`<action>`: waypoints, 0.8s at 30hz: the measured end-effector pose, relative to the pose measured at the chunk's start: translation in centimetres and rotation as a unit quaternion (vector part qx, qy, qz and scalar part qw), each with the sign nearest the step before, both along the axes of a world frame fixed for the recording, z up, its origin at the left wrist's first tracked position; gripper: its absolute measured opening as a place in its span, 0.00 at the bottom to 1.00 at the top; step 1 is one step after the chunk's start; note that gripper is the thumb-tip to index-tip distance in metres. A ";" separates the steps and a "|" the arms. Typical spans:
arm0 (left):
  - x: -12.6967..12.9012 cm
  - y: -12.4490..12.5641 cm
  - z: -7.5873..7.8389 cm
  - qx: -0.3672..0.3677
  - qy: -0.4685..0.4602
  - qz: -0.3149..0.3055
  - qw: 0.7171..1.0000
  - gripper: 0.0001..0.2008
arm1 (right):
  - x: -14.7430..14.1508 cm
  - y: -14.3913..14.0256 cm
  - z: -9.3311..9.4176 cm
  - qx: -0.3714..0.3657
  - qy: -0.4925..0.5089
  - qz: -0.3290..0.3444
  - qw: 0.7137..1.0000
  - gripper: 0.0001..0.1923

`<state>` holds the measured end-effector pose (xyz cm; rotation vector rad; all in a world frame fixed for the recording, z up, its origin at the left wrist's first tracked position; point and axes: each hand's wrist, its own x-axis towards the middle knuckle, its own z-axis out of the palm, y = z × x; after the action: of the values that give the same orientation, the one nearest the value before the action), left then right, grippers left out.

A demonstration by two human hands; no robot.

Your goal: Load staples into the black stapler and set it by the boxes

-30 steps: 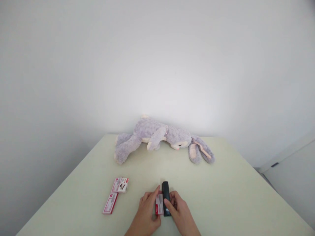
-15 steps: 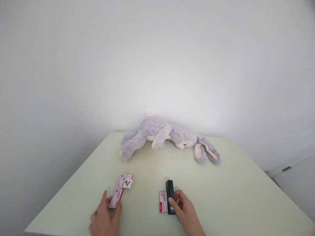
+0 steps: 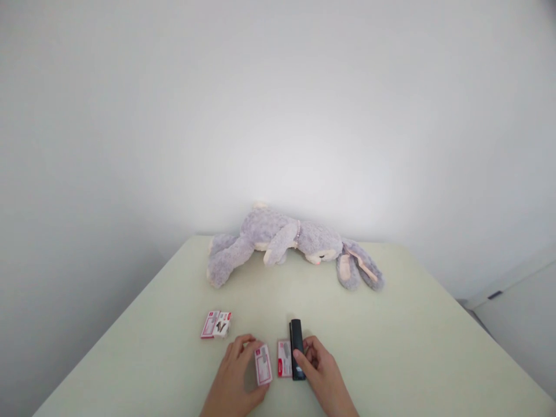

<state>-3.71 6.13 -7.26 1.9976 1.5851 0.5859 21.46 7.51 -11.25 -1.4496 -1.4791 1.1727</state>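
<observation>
My left hand [image 3: 238, 376] is closed around a small white and pink box [image 3: 263, 365], fingers at its far end and thumb at its near end. On the right, my right hand [image 3: 321, 370] grips a black stapler [image 3: 297, 350], thumb on top and fingers along its right side. Just left of the stapler lies a red and white box [image 3: 284, 359], partly covered by it. A narrow gap separates that box from the one in my left hand. Farther left, a pink and white box [image 3: 210, 324] lies against a white box with a dark stapler-like picture [image 3: 223, 325].
A lilac plush rabbit [image 3: 278, 234] lies on its side along the back of the pale green table [image 3: 417, 336], its long ears pointing right. Behind it rises a plain wall [image 3: 278, 116]. At the far right stands a white panel [image 3: 521, 313] with a dark fitting.
My left hand has carried the pink and white box rightward, away from the other two boxes, to beside the red and white one. My right hand still holds the stapler. The view shifts slightly.
</observation>
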 end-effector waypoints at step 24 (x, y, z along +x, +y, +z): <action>-1.8 3.6 -0.6 0.090 -0.023 0.053 0.994 0.26 | 0.2 -0.6 -1.0 0.001 0.021 0.007 1.000 0.22</action>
<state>-5.47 9.74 -7.87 2.0206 1.6685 0.8375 21.62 6.96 -12.28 -1.4067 -1.4630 1.2017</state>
